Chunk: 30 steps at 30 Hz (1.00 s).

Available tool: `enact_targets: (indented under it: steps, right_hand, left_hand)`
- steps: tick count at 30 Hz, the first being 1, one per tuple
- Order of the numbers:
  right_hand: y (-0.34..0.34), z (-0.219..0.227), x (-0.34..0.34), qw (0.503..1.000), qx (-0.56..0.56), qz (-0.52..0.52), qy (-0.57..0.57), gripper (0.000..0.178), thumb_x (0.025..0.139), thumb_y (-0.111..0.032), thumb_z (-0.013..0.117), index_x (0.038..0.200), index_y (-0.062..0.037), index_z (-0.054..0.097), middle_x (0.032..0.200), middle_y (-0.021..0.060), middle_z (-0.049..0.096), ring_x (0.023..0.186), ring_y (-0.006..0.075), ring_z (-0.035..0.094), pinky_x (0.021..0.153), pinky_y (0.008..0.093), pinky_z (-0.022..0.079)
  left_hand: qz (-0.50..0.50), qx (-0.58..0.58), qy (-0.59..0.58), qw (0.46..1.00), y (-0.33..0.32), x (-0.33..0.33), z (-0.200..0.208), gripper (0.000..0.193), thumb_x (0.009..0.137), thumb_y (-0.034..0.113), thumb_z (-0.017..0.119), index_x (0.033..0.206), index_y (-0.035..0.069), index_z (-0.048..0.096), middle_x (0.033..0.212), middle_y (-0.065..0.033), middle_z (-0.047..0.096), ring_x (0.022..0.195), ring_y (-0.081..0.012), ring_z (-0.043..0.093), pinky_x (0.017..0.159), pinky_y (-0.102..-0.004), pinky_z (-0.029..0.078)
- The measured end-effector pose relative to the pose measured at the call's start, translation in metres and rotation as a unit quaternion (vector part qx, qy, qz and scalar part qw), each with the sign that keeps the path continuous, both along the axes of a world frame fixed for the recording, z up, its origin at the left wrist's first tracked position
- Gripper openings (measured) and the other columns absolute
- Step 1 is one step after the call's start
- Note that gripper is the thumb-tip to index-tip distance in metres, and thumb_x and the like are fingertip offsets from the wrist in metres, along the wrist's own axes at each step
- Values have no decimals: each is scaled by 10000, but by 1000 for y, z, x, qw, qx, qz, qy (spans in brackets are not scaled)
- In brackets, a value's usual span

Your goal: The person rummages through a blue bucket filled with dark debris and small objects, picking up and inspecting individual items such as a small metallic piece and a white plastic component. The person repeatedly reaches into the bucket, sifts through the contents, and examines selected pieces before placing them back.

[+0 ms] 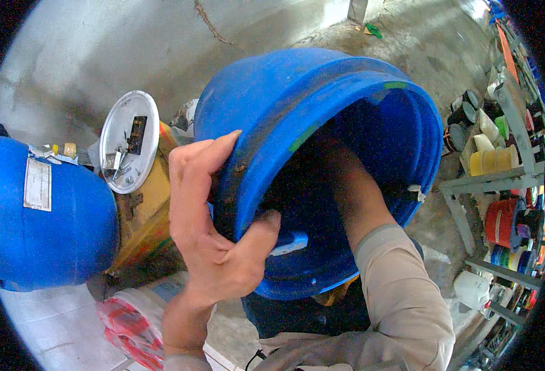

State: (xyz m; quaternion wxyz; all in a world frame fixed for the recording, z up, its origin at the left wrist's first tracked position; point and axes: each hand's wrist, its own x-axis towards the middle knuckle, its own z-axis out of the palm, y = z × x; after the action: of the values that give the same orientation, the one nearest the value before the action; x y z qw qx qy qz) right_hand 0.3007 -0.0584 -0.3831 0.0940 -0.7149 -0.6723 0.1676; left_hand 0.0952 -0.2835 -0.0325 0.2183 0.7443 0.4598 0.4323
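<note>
Tilted blue drum gripped at its rim, one arm reaching inside.

Taking the open blue drum (285, 111) as the landmark: far to its left lies a second blue barrel (38, 216) with a pale label, and between the two stands a yellow container (146, 210) topped by a round white lid (128, 141). The left hand (207, 222) is clamped on the drum's near rim, fingers over the outside wall, thumb pressed inside. The drum is tilted, mouth toward the person, above the concrete floor (99, 49). The right hand is buried deep within it; its grip cannot be told. Only the right forearm (359, 191) shows. Right of the drum stand metal shelves (501, 179) of coloured rolls.
</note>
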Motion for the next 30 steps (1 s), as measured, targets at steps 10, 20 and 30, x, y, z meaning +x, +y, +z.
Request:
enact_targets:
  steps: [10,20,30]
  right_hand:
    - [-55,86,-7,846,109,53,520,317,876,-139,635,1181,-84,567,1031,100,663,973,283,649,821,433,544]
    - [-190,235,-6,554,-85,69,825,354,951,-214,571,1276,-107,482,1119,197,638,996,346,648,771,406,569]
    - [-233,245,-17,398,-141,-54,905,465,1006,-387,414,1342,-67,436,1007,172,633,792,260,638,642,327,567]
  left_hand:
    - [-40,35,-44,998,23,-3,7,575,575,49,637,1139,-14,545,1029,-142,513,1005,-285,505,950,-358,383]
    - [-18,49,-64,997,33,-18,14,511,583,25,597,1089,-27,551,969,-129,510,960,-255,528,913,-326,407]
    - [-10,59,-40,997,25,-20,10,562,589,65,630,1142,-8,571,1046,-98,546,1040,-225,542,962,-322,402]
